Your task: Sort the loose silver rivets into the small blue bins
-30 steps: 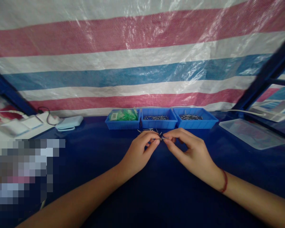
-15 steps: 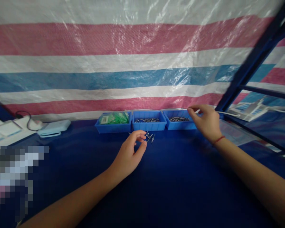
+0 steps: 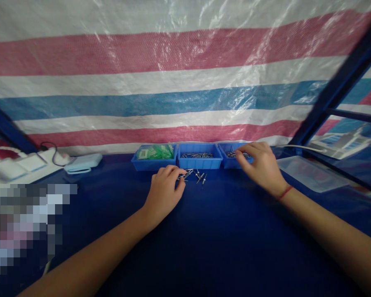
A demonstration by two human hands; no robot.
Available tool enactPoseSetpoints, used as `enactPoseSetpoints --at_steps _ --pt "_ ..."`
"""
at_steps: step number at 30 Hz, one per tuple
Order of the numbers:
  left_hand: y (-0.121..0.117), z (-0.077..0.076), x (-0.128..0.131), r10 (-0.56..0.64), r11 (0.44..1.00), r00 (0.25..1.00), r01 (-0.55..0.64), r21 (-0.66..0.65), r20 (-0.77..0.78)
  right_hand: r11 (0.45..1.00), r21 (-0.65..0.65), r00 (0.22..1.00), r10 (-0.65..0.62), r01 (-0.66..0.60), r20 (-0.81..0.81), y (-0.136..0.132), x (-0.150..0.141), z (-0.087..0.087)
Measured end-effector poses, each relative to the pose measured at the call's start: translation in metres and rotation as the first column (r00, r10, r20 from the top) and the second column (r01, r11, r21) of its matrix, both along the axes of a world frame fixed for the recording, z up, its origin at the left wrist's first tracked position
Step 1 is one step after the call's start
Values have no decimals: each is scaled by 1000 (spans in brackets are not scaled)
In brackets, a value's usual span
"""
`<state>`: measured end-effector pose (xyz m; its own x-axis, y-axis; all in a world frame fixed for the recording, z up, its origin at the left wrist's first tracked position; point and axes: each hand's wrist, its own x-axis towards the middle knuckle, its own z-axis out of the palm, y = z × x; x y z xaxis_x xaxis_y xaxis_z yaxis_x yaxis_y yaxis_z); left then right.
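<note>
My left hand rests low over the blue table, thumb and fingers apart. Its fingertips are beside a small loose pile of blind rivets, and some rivets lie partly behind the fingers. Over the right blue bin, my right hand has thumb and fingertips brought together; anything between them is too small to make out. That bin holds small metal pieces, partly covered by the hand. More rivets lie in the middle blue bin.
The left blue bin contains green plastic packets. A pale blue case and a white power strip are at the left. On the right are a clear plastic sheet and a dark blue frame post.
My right hand has moved left and slightly down over the right bin. My left hand has shifted a little left, its fingers bending down beside the rivets. The view has swung slightly left.
</note>
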<state>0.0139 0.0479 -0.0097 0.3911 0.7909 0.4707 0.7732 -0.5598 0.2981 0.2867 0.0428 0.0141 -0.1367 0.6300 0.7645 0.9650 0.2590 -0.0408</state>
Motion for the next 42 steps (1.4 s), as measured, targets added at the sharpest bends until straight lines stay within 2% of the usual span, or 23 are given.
enactPoseSetpoints --at_steps 5,11,18,22,26,29,35,42 --pt "3 0 -3 51 998 985 -57 -27 -168 975 -91 975 211 -204 66 -14 -28 -5" --pt "3 -3 -3 38 997 982 -50 -55 -187 921 -192 938 346 -339 2 -21 -48 -13" --pt "4 -4 -3 -2 998 1000 1 -67 -12 879 -245 913 394 -409 -108 -26 -62 -16" --pt "-3 -2 3 -109 993 991 112 -28 80 850 -285 897 413 -442 -159 -32 -69 -15" --pt "-12 -3 9 -244 970 963 243 23 115 800 -346 872 458 -489 -173 -37 -76 -16" --pt "-14 -4 11 -306 952 935 304 39 180 769 -345 843 498 -538 -205 -39 -79 -16" --pt "-13 -1 10 -273 946 866 321 -47 419 759 -301 798 445 -577 -407 -41 -83 -12" --pt "-14 3 10 -287 938 861 343 -60 420 730 -329 786 461 -600 -411 -42 -84 -11"
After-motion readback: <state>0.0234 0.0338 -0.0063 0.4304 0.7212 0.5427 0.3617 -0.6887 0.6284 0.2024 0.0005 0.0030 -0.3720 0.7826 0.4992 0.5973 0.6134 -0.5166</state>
